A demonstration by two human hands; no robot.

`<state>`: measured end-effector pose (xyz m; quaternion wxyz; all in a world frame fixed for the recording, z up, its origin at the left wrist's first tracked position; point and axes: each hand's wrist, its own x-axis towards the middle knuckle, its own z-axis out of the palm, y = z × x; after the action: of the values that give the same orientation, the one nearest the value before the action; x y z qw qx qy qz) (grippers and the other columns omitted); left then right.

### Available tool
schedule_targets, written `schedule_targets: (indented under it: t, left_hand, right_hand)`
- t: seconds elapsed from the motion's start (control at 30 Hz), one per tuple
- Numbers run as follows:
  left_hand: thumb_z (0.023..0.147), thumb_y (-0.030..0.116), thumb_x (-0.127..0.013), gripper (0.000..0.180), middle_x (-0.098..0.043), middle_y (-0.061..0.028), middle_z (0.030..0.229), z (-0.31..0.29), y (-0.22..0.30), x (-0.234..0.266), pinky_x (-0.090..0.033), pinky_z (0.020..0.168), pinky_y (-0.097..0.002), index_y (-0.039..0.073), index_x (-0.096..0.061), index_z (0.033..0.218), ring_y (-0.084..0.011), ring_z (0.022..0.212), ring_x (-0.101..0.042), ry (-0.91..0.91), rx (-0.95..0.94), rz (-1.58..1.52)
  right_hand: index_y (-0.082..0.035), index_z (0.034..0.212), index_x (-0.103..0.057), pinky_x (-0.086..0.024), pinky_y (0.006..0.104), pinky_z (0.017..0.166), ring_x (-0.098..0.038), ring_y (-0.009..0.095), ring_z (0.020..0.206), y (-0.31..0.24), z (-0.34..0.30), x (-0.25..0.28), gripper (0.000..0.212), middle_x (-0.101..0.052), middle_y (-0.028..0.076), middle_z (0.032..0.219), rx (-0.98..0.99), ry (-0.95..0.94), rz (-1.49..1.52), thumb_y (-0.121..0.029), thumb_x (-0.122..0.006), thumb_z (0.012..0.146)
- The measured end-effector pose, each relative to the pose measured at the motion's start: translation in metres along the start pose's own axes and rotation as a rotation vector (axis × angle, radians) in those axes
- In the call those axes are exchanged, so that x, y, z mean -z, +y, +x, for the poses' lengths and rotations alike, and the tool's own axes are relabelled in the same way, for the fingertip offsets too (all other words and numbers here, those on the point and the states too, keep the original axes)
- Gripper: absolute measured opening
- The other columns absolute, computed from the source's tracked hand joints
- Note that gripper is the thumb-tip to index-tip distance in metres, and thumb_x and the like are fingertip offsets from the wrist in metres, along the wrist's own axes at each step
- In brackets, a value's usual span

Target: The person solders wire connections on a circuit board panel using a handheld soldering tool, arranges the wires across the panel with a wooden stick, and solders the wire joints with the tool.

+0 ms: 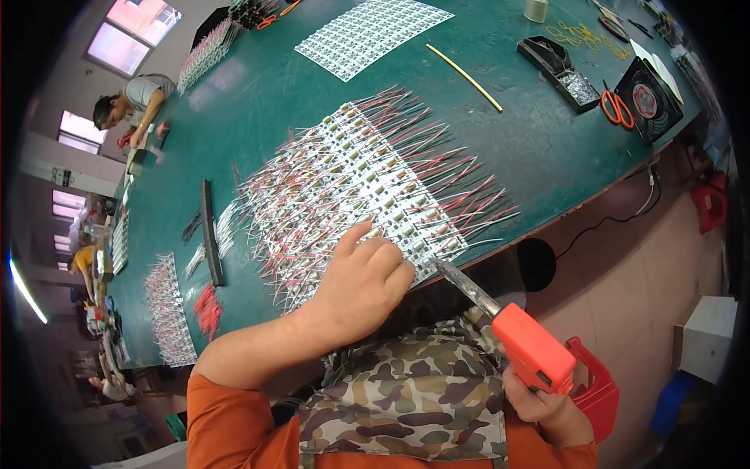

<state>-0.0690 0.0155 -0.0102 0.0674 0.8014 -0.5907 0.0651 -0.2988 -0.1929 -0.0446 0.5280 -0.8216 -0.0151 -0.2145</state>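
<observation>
A white panel of small circuit boards point(406, 199) lies on the green table before me, bristling with red and white wires point(461, 184) and dotted with olive-brown components. My left hand point(363, 273) rests at its near edge with curled fingers; whatever they hold is hidden under the hand. Lower right, my right hand point(535, 399) grips a red soldering gun point(531, 344) from below. The gun's metal barrel points up and left, and its tip is at the panel's near corner, close to the left hand's fingers.
Left of the panel lie a dark bar point(209, 234), red wires point(208, 311) and another wired panel point(168, 309). Beyond are a bare panel point(375, 35) and a yellow stick point(465, 76). Orange scissors point(617, 108) and a black fan point(648, 102) stand right. A co-worker point(141, 105) sits far left.
</observation>
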Motion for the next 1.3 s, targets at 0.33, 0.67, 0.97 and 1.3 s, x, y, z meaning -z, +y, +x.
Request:
schedule_targets:
  t: [0.33,0.67,0.97,1.3]
  left_hand:
    - [0.077,0.012,-0.06,0.017,-0.053,-0.0061,0.083,-0.002,0.004,0.0,-0.043,0.1,-0.0483,0.007,-0.065,0.093,-0.0238,0.089,-0.059,0.06,-0.023,-0.081]
    - [0.075,0.007,-0.065,0.024,-0.059,-0.0058,0.09,-0.003,0.005,-0.002,-0.042,0.101,-0.0486,0.008,-0.069,0.099,-0.0236,0.091,-0.062,0.009,0.015,-0.069]
    - [0.079,0.012,-0.06,0.023,-0.056,-0.006,0.088,-0.001,0.002,-0.005,-0.039,0.102,-0.0487,0.007,-0.069,0.1,-0.0248,0.095,-0.058,-0.016,0.015,-0.122]
    - [0.075,0.006,-0.064,0.024,-0.058,-0.0073,0.093,-0.004,0.005,-0.007,-0.04,0.103,-0.0503,0.008,-0.068,0.099,-0.0265,0.099,-0.059,-0.002,0.04,-0.149]
  right_hand:
    - [0.008,0.124,-0.05,-0.053,0.0309,0.061,-0.063,0.021,0.064,0.004,-0.011,0.007,0.051,-0.063,0.009,0.079,-0.073,-0.142,0.059,-0.002,-0.07,0.078]
    - [0.012,0.132,-0.042,-0.055,0.0309,0.063,-0.065,0.019,0.061,0.011,-0.01,0.001,0.062,-0.068,0.013,0.087,0.023,-0.101,0.052,-0.003,-0.071,0.079]
    - [0.008,0.121,-0.054,-0.056,0.0316,0.064,-0.064,0.02,0.061,0.007,-0.006,0.004,0.048,-0.066,0.012,0.086,-0.057,-0.098,0.051,-0.001,-0.069,0.076]
    - [0.009,0.126,-0.048,-0.056,0.0331,0.065,-0.065,0.022,0.063,0.014,-0.012,0.001,0.055,-0.065,0.011,0.084,0.04,-0.042,0.035,-0.002,-0.07,0.077]
